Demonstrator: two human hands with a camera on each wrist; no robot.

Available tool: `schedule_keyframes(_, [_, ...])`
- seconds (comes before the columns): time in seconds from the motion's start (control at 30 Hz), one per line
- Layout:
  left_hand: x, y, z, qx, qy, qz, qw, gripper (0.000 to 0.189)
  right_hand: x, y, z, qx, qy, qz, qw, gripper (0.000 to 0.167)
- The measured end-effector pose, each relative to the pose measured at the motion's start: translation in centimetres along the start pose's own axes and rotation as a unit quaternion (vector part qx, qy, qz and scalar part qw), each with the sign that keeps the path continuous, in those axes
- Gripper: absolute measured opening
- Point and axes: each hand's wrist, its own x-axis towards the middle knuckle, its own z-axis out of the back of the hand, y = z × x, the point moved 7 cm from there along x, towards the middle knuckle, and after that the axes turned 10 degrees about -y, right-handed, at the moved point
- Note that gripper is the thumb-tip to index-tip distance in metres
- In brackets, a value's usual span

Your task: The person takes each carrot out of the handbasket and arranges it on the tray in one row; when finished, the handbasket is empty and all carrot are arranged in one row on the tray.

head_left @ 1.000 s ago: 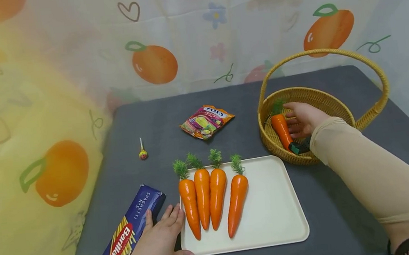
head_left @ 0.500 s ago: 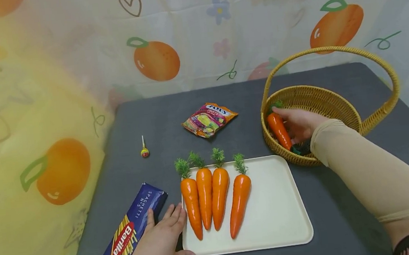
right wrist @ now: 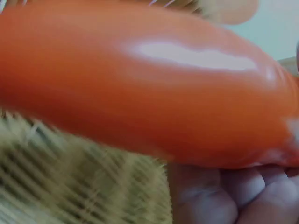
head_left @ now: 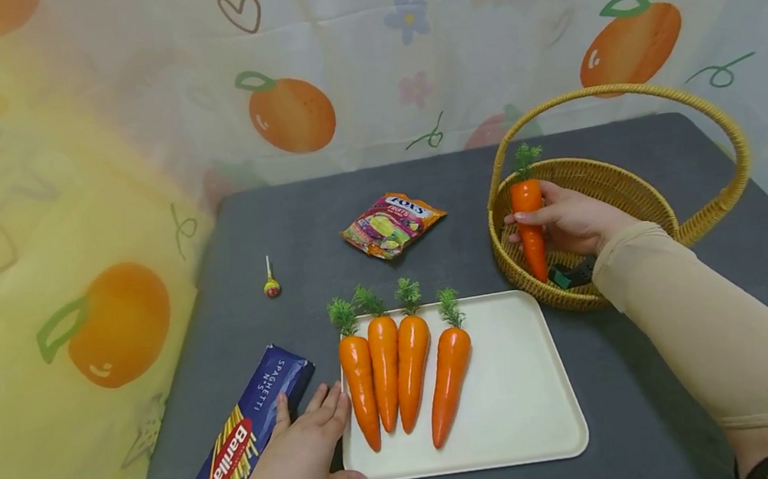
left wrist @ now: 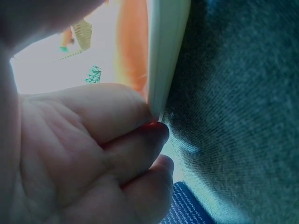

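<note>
My right hand (head_left: 572,215) grips an orange carrot (head_left: 528,218) with a green frilly top, held nearly upright inside the left part of the wicker basket (head_left: 610,171). In the right wrist view, this carrot (right wrist: 154,88) fills most of the picture, with curled fingers beneath it. My left hand (head_left: 303,448) rests at the left edge of the cream tray (head_left: 516,381), thumb at its front corner. Its fingertips touch the rim in the left wrist view. Several more carrots (head_left: 450,387) lie side by side on the tray's left half, tops toward the back.
A blue spaghetti box (head_left: 240,446) lies left of the tray, partly under my left hand. Behind the tray are a lollipop (head_left: 272,285) and a candy bag (head_left: 393,225). The basket's tall handle (head_left: 709,123) arches over my right hand.
My right hand has closed around the carrot in the basket and lifted it to a more upright stance, its top rising above the rim. The left hand stays at the tray.
</note>
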Motion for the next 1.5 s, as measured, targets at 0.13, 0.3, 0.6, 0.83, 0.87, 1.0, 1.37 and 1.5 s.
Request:
schedule_keyframes(0.13, [0.1,0.0,0.0,0.002,0.000,-0.002,1.0000,0.114,-2.5,1.8,0.0,0.103,0.020,0.085,0.9909,0.044])
schedule_keyframes(0.3, [0.1,0.1,0.0,0.005,-0.002,-0.006,1.0000,0.113,-6.6,2.9,-1.1,0.188,0.085,0.179,0.9620,0.050])
schedule_keyframes(0.6, [0.2,0.5,0.6,0.000,-0.020,-0.010,0.9997,0.112,-10.9,-0.2,-5.6,0.160,0.133,0.214,0.9545,0.062])
schedule_keyframes(0.83, [0.4,1.0,0.7,0.002,-0.022,-0.002,0.9998,0.114,-10.4,-6.0,-9.2,0.138,0.079,0.108,0.9813,0.060])
schedule_keyframes(0.87, [0.4,0.9,0.7,0.002,-0.025,-0.004,0.9997,0.114,-10.3,-6.7,-9.6,0.138,0.071,0.090,0.9837,0.058])
schedule_keyframes(1.0, [0.3,0.9,0.9,0.003,-0.037,-0.010,0.9993,0.113,-10.3,-9.3,-10.7,0.159,0.047,0.031,0.9856,0.052])
schedule_keyframes(1.37, [0.5,1.2,1.0,0.010,-0.025,0.000,0.9996,0.115,-10.7,-12.0,-12.3,0.105,0.000,-0.015,0.9944,0.081])
schedule_keyframes(1.5, [0.5,1.2,1.0,0.010,-0.025,0.002,0.9996,0.115,-11.2,-12.1,-12.5,0.098,-0.008,-0.017,0.9950,0.083])
